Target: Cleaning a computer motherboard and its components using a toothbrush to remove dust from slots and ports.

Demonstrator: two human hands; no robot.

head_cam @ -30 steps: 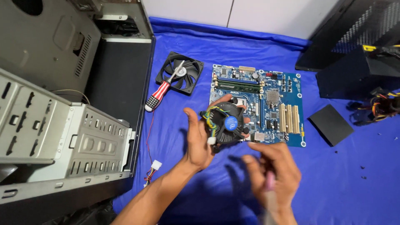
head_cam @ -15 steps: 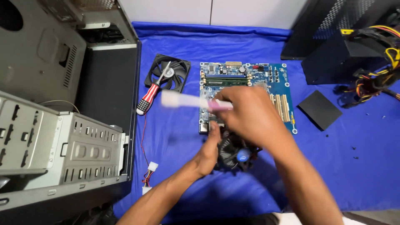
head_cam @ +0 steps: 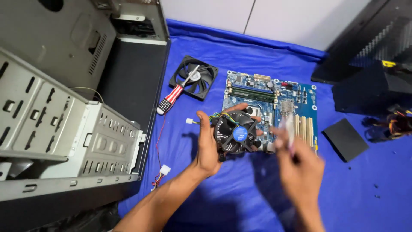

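Palm-up, left hand [head_cam: 209,146] cradling cooler fan [head_cam: 235,132]

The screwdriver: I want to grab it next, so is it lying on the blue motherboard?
No, the screwdriver lies across the black case fan on the blue cloth, left of the motherboard.
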